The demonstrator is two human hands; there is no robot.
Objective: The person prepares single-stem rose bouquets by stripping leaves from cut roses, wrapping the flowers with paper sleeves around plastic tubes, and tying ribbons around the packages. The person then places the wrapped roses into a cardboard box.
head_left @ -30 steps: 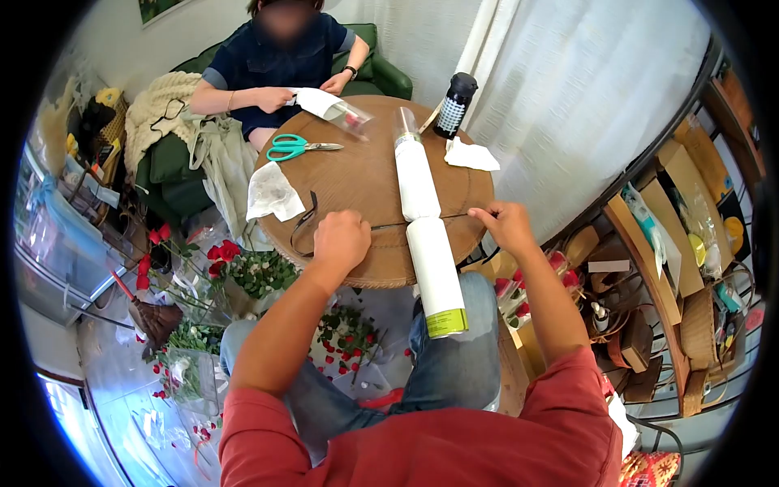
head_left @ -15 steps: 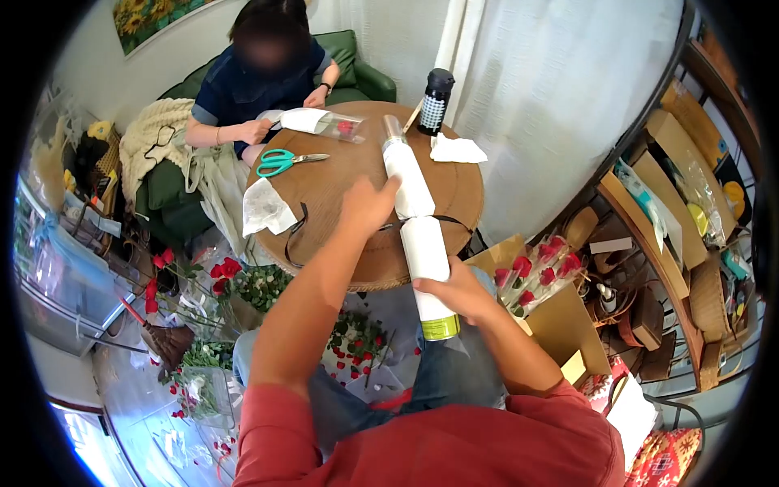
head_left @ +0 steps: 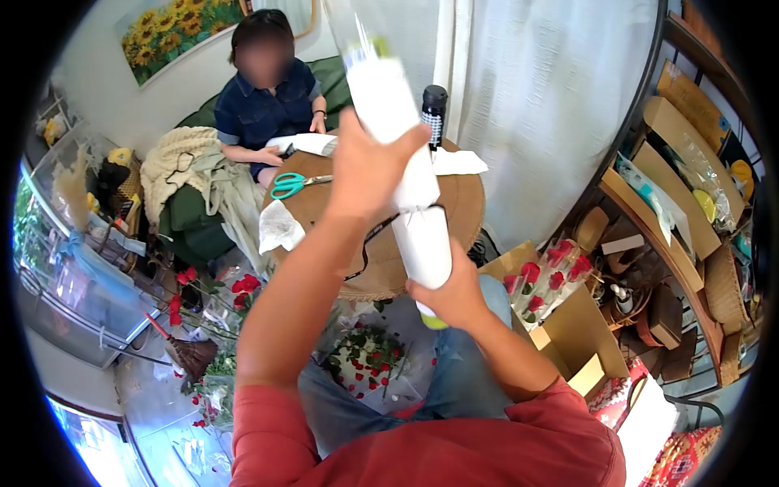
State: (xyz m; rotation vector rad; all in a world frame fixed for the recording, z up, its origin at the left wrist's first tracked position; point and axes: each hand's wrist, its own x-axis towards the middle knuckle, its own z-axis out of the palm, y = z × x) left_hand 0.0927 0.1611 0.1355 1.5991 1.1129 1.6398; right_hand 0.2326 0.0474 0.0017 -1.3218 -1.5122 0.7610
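A long white paper-wrapped bundle (head_left: 423, 243) slants up over the near side of the table, pinched in at its middle by a black ribbon (head_left: 363, 258). My left hand (head_left: 369, 166) is closed around its upper half. Around the lower half, near a yellow-green end, my right hand (head_left: 448, 290) is wrapped. Clear plastic shows at the raised top, and its contents are blurred. Beyond my left arm lie teal-handled scissors (head_left: 286, 186) and a crumpled white tissue (head_left: 280, 226).
Across the round wooden table (head_left: 462, 195), a seated person (head_left: 272, 105) holds another white wrap (head_left: 312, 144). A black bottle (head_left: 433, 114) stands at the back. Sleeved red roses (head_left: 535, 280) fill a cardboard box (head_left: 584, 329) on the right. Cut roses (head_left: 369, 357) lie below.
Both hands have raised the bundle's far end off the table, toward me. The ribbon now hangs to the left. The other person's wrap has come closer to their body.
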